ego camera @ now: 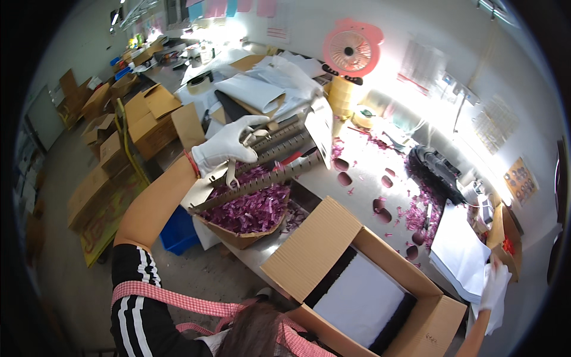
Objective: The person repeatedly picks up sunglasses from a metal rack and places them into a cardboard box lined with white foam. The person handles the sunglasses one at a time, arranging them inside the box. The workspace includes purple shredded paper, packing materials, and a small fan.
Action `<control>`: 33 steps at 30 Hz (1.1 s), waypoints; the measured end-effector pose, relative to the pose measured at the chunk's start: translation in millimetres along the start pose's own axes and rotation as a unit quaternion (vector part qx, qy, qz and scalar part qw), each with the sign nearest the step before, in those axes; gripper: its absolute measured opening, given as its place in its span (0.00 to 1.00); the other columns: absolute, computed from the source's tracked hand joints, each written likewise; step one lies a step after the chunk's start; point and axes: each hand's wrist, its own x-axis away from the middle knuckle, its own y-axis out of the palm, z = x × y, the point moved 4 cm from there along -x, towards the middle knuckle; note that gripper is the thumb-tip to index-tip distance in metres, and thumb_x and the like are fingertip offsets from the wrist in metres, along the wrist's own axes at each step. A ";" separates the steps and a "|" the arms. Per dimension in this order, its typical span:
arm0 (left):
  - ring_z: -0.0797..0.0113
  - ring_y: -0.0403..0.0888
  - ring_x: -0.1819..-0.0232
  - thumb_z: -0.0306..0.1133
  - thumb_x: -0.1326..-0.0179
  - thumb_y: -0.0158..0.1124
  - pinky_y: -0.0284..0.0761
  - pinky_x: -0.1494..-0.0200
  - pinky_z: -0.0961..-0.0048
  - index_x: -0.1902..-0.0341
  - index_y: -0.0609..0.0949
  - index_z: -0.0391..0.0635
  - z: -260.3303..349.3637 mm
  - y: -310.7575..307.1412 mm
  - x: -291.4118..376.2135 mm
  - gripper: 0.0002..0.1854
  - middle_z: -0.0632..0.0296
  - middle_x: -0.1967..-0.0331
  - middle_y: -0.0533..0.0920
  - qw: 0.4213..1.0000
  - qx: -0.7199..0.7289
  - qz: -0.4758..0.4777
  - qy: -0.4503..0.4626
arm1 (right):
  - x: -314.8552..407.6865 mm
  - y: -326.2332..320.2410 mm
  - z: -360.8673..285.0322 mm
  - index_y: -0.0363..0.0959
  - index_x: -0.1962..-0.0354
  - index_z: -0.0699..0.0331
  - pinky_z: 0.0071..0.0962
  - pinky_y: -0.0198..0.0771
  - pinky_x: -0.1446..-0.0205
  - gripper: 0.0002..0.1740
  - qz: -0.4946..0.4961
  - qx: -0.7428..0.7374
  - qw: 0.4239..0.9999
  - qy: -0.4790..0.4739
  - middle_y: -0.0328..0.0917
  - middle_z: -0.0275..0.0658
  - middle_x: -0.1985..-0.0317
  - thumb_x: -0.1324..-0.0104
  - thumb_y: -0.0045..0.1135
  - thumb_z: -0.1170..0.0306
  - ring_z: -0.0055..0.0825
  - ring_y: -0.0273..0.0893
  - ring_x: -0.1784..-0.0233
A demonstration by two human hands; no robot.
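My left hand (229, 143), in a white glove, grips the near end of a metal rack (285, 176) with rows of slotted bars. The rack is held tilted over a cardboard carton (243, 242) heaped with small purple plastic pieces (250, 207). Far to the right, my gloved right hand (493, 285) has white paper (503, 296) at its fingers, beside a stack of white sheets (461, 250). Between my hands stands an open cardboard box (316, 245). A white sheet (361, 296) lies inside it, with black material along two edges.
Dark tinted lenses (382, 209) and purple scraps lie scattered on the metal table (330, 185). Behind are a black device (435, 172), tape rolls (342, 96) and a pink fan (352, 49). At left are a blue bin (178, 234) and cardboard boxes on a yellow cart (107, 236).
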 end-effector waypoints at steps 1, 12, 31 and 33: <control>0.71 0.70 0.40 0.28 0.60 0.67 0.67 0.38 0.74 0.27 0.61 0.41 14.0 17.3 -8.3 0.49 0.58 0.38 0.71 0.999 -0.036 -0.036 0.018 | 3.7 9.9 -79.8 0.68 0.39 0.68 0.32 0.58 0.29 0.30 -0.032 0.016 0.997 -0.074 0.70 0.47 0.38 0.40 0.56 0.70 0.36 0.66 0.33; 0.60 0.68 0.34 0.29 0.52 0.70 0.64 0.33 0.67 0.27 0.58 0.38 117.1 108.5 -59.3 0.47 0.45 0.39 0.72 0.941 0.055 -0.287 0.171 | 15.6 89.1 -463.6 0.71 0.55 0.61 0.38 0.66 0.49 0.44 -0.089 -0.115 0.820 -0.554 0.73 0.39 0.63 0.71 0.81 0.55 0.42 0.72 0.59; 0.74 0.55 0.75 0.63 0.28 0.40 0.56 0.69 0.75 0.78 0.61 0.50 48.3 7.5 -23.5 0.31 0.69 0.78 0.55 0.590 0.774 -0.124 0.194 | -31.2 7.7 -474.3 0.73 0.59 0.67 0.35 0.73 0.56 0.45 0.183 0.139 0.856 -0.462 0.77 0.43 0.67 0.69 0.83 0.47 0.39 0.77 0.63; 0.72 0.55 0.75 0.69 0.31 0.37 0.56 0.69 0.74 0.78 0.60 0.50 22.6 -0.3 -7.5 0.34 0.69 0.78 0.55 0.595 0.775 -0.083 0.196 | -50.6 -19.8 -485.2 0.74 0.58 0.68 0.34 0.75 0.55 0.44 0.238 0.197 0.860 -0.405 0.79 0.44 0.65 0.67 0.82 0.47 0.38 0.79 0.63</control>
